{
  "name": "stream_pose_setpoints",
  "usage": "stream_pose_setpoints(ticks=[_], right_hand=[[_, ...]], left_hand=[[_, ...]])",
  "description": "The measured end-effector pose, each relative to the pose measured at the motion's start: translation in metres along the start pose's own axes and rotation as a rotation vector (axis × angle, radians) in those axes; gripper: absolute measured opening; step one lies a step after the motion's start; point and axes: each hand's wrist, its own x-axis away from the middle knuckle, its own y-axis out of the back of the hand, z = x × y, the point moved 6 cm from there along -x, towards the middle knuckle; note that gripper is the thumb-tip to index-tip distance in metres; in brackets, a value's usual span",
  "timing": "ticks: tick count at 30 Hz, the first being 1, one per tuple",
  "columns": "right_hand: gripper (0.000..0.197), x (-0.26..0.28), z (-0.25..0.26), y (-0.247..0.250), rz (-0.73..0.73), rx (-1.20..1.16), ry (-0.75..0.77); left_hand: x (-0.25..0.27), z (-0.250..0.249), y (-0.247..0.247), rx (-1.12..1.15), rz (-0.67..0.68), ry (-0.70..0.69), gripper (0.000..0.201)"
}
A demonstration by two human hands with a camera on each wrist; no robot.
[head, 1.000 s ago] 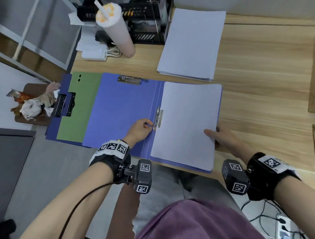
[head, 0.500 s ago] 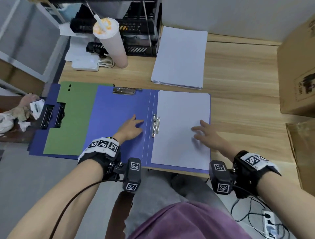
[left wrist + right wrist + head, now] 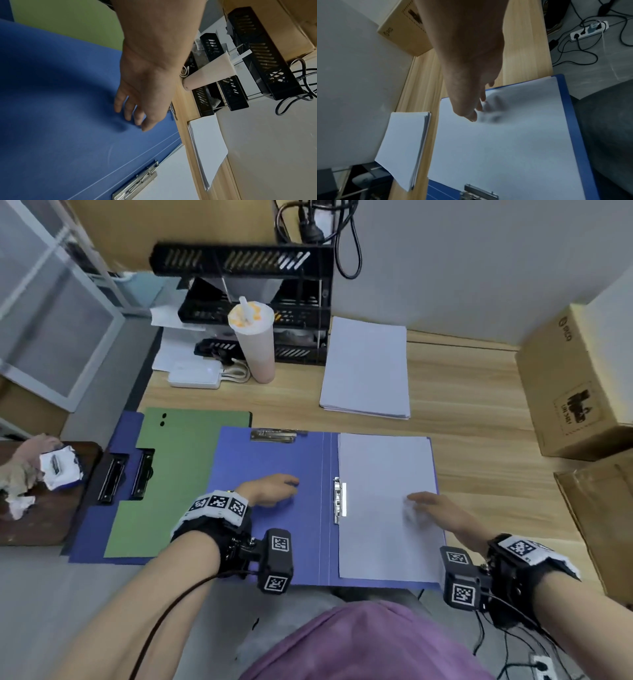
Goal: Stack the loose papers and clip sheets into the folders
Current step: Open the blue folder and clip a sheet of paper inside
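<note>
Lower centre of the head view: both hands flat on the open folder, loose stack waiting above.

Right hand (image 3: pixel 433 508), fingers relaxed and spread, grasping nothing, resting on the clipped sheets (image 3: pixel 383 508) on the right leaf of the blue folder (image 3: pixel 274 460). Left hand (image 3: pixel 270 489), likewise slack and empty, lying on the bare left leaf, just left of the spine clip (image 3: pixel 339 500). Straight up-frame from the right hand, apart from the folder: loose paper stack (image 3: pixel 366 368), long axis running up-frame toward the wall. Nearer hand for that reach, by judgement: the right. Farther left, partly under the blue one: second folder with green sheet (image 3: pixel 178 474).
</note>
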Motion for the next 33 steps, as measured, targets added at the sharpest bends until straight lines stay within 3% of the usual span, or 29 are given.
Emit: stream_pose_setpoints(ticks=[7,13,19,29,33], right_hand=[[0.029,-0.002,0.022,0.026,0.016,-0.104,-0.088],[0.026,-0.031,0.056,0.054,-0.007,-0.082,-0.073],[0.03,-0.072,0.085,0.076,-0.014,-0.087,-0.062],[0.027,-0.151,0.088,0.104,-0.287,-0.251,-0.134],[0.024,-0.17,0.091,0.096,-0.3,-0.318,-0.189]], left_hand=[[-0.009,-0.011,0.026,0.015,0.095,0.033,0.033],[-0.022,-0.056,0.089,0.281,-0.126,-0.132,0.03],[-0.042,-0.088,0.128,0.451,-0.273,-0.205,0.029],[-0.115,-0.121,0.135,0.522,-0.384,-0.084,0.028],[-0.148,-0.117,0.129,0.521,-0.4,-0.011,0.03]])
